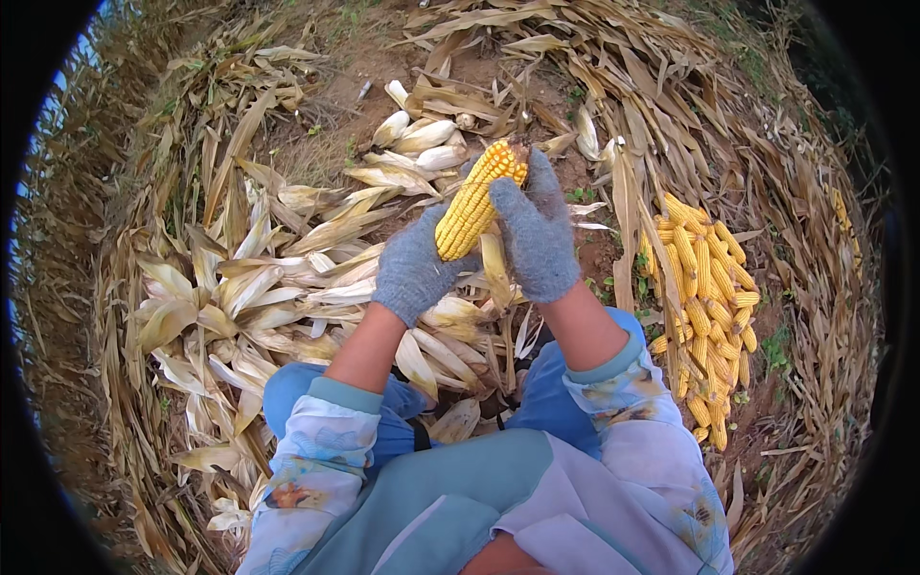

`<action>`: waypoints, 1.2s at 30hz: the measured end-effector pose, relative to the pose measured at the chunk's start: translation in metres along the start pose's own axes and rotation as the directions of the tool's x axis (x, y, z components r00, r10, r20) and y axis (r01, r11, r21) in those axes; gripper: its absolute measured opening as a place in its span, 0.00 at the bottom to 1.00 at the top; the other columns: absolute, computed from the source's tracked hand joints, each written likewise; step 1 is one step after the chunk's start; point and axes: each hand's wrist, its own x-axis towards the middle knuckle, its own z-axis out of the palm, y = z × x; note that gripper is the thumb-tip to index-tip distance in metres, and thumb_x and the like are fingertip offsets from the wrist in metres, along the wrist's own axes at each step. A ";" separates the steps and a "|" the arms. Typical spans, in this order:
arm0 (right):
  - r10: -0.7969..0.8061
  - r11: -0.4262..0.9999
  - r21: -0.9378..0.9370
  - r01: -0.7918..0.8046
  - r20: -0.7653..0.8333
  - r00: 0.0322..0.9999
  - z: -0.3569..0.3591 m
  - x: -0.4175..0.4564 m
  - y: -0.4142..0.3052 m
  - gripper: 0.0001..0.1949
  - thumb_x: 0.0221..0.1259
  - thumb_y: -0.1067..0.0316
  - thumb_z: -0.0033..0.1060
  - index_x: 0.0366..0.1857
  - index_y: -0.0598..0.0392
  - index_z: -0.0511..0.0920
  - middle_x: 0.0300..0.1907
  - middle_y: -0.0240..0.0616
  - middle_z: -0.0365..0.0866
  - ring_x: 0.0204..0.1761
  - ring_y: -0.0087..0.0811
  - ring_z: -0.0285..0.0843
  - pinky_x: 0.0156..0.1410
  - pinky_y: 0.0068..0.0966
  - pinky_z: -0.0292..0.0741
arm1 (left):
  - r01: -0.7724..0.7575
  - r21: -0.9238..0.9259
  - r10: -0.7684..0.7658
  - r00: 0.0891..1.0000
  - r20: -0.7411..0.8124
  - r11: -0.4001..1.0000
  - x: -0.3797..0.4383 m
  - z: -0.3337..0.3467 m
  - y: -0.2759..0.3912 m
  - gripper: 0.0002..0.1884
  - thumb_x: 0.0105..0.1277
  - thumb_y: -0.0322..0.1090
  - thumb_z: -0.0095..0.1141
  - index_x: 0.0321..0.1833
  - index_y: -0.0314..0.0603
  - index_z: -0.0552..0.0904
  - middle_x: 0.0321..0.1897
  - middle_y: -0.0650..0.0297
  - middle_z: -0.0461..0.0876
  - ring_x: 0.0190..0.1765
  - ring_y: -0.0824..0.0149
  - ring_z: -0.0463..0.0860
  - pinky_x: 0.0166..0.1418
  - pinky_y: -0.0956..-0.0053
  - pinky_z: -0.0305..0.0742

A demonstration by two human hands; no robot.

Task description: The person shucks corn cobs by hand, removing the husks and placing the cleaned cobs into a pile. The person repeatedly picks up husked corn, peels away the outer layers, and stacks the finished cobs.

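Both my hands wear grey knitted gloves and hold one husked ear of yellow corn [474, 201] in front of me. My left hand [420, 262] is around the ear's lower left side, its fingers partly hidden behind the ear. My right hand [535, 223] grips the upper right side, the thumb near the kernels and the fingers by the brown tip. A strip of dry husk [496, 266] hangs below the ear between my hands. Ears still in pale husks [428, 136] lie on the ground just beyond my hands.
To the right is a pile of husked yellow corn ears [708, 287]. Loose dry husks [287, 302] cover the ground at left and between my knees. Dry corn stalks and leaves [668, 93] lie in a band around the far and right sides. Bare reddish soil [359, 72] shows beyond.
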 end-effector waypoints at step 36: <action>0.297 0.954 -0.076 -0.290 0.130 0.946 -0.056 0.035 0.032 0.21 0.64 0.56 0.69 0.53 0.59 0.77 0.46 0.43 0.84 0.47 0.36 0.86 0.53 0.35 0.85 | -0.251 0.179 0.215 0.956 0.198 0.951 -0.016 0.008 -0.002 0.29 0.59 0.46 0.66 0.54 0.31 0.72 0.38 0.41 0.84 0.44 0.42 0.85 0.47 0.54 0.80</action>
